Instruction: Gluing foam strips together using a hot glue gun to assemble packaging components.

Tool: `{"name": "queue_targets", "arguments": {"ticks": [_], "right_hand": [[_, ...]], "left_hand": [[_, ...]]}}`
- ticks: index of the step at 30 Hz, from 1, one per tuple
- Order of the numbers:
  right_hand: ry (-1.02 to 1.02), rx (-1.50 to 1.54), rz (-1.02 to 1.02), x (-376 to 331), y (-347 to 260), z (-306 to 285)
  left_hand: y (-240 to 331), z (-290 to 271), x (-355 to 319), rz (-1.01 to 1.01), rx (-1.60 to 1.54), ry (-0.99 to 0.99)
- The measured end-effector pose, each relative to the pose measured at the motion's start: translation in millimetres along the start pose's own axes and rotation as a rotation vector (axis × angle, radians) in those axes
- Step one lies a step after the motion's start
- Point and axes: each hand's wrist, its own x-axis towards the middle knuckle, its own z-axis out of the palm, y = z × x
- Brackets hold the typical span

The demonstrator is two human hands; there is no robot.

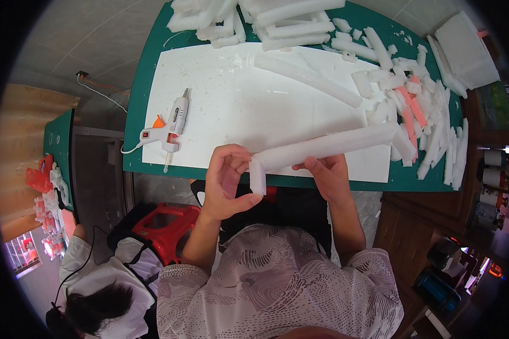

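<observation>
A long white foam strip (328,143) with a short foam piece (258,176) angled off its left end and another short piece (403,144) at its right end is held over the table's near edge. My left hand (227,179) grips the left short piece, thumb at its lower tip and fingers behind its top. My right hand (327,174) holds the long strip from below, near its middle, thumb on the near side. Left of them a white glue gun (169,130) with an orange trigger lies on the white board (220,101). Beyond my hands rests a loose foam strip (308,80).
The green table (136,144) carries stacked foam strips (288,25) at the back. Foam scraps (430,124) with some pink pieces (410,110) crowd its right side. A red stool (167,226) stands at lower left, beside another person (110,277).
</observation>
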Motion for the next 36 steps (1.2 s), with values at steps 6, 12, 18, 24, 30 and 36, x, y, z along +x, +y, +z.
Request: {"name": "queue_targets", "arguments": {"ticks": [6, 12, 18, 24, 30, 36], "right_hand": [[0.022, -0.014, 0.011, 1.9, -5.6, 2.8], [0.071, -0.122, 0.085, 1.1, -4.6, -2.6], [0.067, -0.159, 0.172, -0.4, -4.3, 1.7], [0.083, -0.146, 0.171, 2.5, 1.1, 5.7], [0.112, -0.152, 0.125, -3.7, -1.3, -8.7], [0.018, -0.328, 0.048, 10.2, 13.9, 0.3]], "left_hand": [[2.6, -2.3, 0.6, -0.104, -0.047, 0.009], [-2.1, -9.2, -1.5, -0.241, -0.083, -0.027], [-6.4, -12.9, -2.8, -0.399, -0.134, 0.025], [-4.0, -19.5, 2.5, -0.427, -0.096, 0.028], [-12.9, -10.0, 6.3, -0.429, -0.056, 0.073], [-9.6, -22.8, -4.9, -0.333, 0.018, 0.134]]}}
